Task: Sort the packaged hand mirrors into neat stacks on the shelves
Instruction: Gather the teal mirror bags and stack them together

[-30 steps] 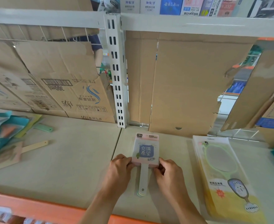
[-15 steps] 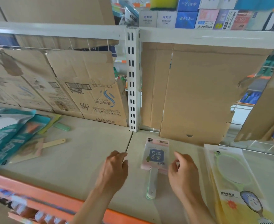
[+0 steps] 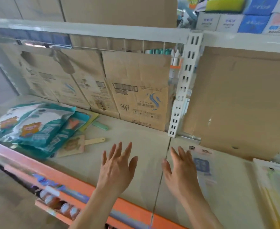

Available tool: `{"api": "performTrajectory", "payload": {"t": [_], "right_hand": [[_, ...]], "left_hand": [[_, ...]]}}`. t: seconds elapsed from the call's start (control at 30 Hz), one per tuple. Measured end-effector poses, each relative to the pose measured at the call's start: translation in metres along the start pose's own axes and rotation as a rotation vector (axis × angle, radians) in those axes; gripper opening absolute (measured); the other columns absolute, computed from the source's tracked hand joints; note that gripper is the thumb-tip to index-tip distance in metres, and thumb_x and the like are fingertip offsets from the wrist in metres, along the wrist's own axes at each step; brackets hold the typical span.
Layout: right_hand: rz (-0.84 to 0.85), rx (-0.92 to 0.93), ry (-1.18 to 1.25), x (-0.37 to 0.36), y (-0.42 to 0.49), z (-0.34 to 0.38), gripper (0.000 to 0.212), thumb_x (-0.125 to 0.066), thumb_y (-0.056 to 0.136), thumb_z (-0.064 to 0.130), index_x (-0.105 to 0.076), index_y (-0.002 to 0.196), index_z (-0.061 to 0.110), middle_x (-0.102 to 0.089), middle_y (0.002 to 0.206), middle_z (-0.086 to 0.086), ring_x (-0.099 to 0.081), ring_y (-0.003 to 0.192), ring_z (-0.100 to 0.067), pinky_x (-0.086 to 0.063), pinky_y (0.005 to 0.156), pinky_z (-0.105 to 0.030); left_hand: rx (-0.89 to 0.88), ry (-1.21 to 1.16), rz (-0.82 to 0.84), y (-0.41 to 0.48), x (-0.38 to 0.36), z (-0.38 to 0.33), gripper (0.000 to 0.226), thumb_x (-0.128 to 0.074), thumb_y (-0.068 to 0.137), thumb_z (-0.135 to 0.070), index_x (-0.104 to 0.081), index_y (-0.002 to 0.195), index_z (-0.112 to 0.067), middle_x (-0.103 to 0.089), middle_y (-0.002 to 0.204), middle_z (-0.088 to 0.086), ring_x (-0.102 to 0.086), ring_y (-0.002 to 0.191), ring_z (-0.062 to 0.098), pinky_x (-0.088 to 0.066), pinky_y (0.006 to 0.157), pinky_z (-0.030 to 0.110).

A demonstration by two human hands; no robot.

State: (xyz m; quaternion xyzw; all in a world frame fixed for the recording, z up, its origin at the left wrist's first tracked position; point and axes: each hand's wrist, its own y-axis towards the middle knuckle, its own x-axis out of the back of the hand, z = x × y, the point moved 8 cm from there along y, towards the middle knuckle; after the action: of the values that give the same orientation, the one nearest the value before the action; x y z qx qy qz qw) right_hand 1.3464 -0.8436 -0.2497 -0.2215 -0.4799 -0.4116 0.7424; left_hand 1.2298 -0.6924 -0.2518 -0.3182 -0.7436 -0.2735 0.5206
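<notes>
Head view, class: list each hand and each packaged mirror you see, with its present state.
Left hand: open, fingers spread, holding nothing.
Right hand: open, holding nothing.
Pink-carded packaged hand mirror: flat on shelf, unheld.
Teal plastic packets: untidy overlapping pile.
Beige cream-handled hand mirror: flat, at pile's edge.

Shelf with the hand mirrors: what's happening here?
A person is sorting packaged hand mirrors on a store shelf. The left hand and the right hand are both open above it, holding nothing. A pink-packed mirror lies flat by the right hand, with a yellow-packed mirror further right. An untidy pile of teal packs lies on the left.
</notes>
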Motion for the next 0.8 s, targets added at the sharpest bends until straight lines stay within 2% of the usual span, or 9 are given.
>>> {"api": "performTrajectory", "payload": {"t": [0.07, 0.17, 0.27, 0.33, 0.4, 0.47, 0.57, 0.67, 0.8], "right_hand": [[0.078, -0.019, -0.010, -0.013, 0.001, 0.019, 0.057, -0.030, 0.099, 0.045, -0.019, 0.150, 0.022, -0.011, 0.159, -0.005, -0.003, 0.146, -0.030, -0.011, 0.118, -0.043], [0.180, -0.054, -0.025, -0.036, 0.003, 0.048, 0.060, -0.024, 0.098, 0.051, -0.011, 0.151, 0.025, -0.004, 0.160, -0.003, 0.002, 0.146, -0.029, -0.008, 0.118, -0.045], [0.266, -0.064, -0.052, -0.059, 0.005, 0.077, 0.065, -0.021, 0.095, 0.057, -0.008, 0.151, 0.026, -0.004, 0.160, -0.001, 0.002, 0.147, -0.029, -0.007, 0.117, -0.047], [0.299, -0.055, -0.045, -0.074, 0.007, 0.097, 0.067, -0.021, 0.094, 0.060, -0.009, 0.151, 0.027, -0.007, 0.160, 0.000, 0.000, 0.147, -0.029, -0.008, 0.117, -0.048], [0.292, -0.027, -0.030, -0.084, 0.011, 0.120, 0.068, -0.021, 0.093, 0.061, -0.013, 0.150, 0.026, -0.014, 0.158, 0.001, -0.004, 0.146, -0.028, -0.012, 0.117, -0.048], [0.275, 0.011, -0.010, -0.093, 0.015, 0.144, 0.068, -0.022, 0.092, 0.062, -0.018, 0.149, 0.026, -0.021, 0.156, 0.001, -0.011, 0.145, -0.027, -0.017, 0.117, -0.045], [0.240, 0.078, 0.010, -0.105, 0.019, 0.179, 0.066, -0.025, 0.093, 0.060, -0.026, 0.147, 0.021, -0.034, 0.150, 0.000, -0.025, 0.141, -0.023, -0.025, 0.114, -0.039], [0.231, 0.106, 0.067, -0.117, 0.020, 0.208, 0.065, -0.029, 0.094, 0.058, -0.031, 0.146, 0.019, -0.041, 0.146, 0.002, -0.035, 0.136, -0.016, -0.029, 0.111, -0.032], [0.249, 0.080, 0.093, -0.131, 0.016, 0.234, 0.063, -0.028, 0.094, 0.057, -0.031, 0.146, 0.020, -0.040, 0.148, 0.003, -0.036, 0.135, -0.013, -0.029, 0.109, -0.026]], "left_hand": [[0.022, 0.038, 0.019, 0.001, 0.005, 0.022, 0.071, 0.001, 0.086, -0.065, -0.007, 0.151, -0.035, -0.012, 0.160, 0.001, -0.006, 0.148, 0.021, 0.002, 0.117, 0.045], [0.061, 0.040, 0.088, 0.004, 0.010, 0.059, 0.063, -0.011, 0.095, -0.061, -0.007, 0.151, -0.034, -0.011, 0.160, 0.001, -0.004, 0.148, 0.021, 0.005, 0.117, 0.046], [0.093, 0.030, 0.032, 0.008, 0.030, 0.094, 0.051, -0.028, 0.097, -0.052, -0.037, 0.142, -0.031, -0.047, 0.144, -0.002, -0.040, 0.134, 0.017, -0.023, 0.114, 0.038], [0.107, -0.020, -0.047, 0.011, 0.048, 0.121, 0.035, -0.041, 0.095, -0.044, -0.058, 0.122, -0.030, -0.065, 0.119, -0.004, -0.059, 0.111, 0.019, -0.045, 0.093, 0.032], [0.073, -0.063, -0.143, 0.015, 0.060, 0.146, 0.023, -0.051, 0.090, -0.035, -0.068, 0.102, -0.026, -0.069, 0.107, -0.002, -0.064, 0.098, 0.023, -0.051, 0.080, 0.033], [0.027, -0.076, -0.216, 0.018, 0.070, 0.169, 0.025, -0.050, 0.083, -0.037, -0.069, 0.096, -0.025, -0.068, 0.103, -0.001, -0.063, 0.096, 0.026, -0.051, 0.079, 0.037], [0.042, 0.004, -0.185, 0.025, 0.078, 0.201, 0.056, -0.031, 0.079, -0.056, -0.060, 0.120, -0.032, -0.060, 0.120, 0.001, -0.054, 0.116, 0.029, -0.045, 0.093, 0.044], [0.103, 0.064, -0.072, 0.033, 0.077, 0.236, 0.079, -0.015, 0.078, -0.072, -0.028, 0.147, -0.035, -0.028, 0.154, 0.006, -0.018, 0.143, 0.034, -0.018, 0.114, 0.052], [0.120, 0.116, 0.055, 0.047, 0.071, 0.278, 0.075, -0.029, 0.089, -0.067, 0.004, 0.150, -0.038, 0.003, 0.160, 0.005, 0.008, 0.146, 0.035, -0.004, 0.117, 0.056]]}}
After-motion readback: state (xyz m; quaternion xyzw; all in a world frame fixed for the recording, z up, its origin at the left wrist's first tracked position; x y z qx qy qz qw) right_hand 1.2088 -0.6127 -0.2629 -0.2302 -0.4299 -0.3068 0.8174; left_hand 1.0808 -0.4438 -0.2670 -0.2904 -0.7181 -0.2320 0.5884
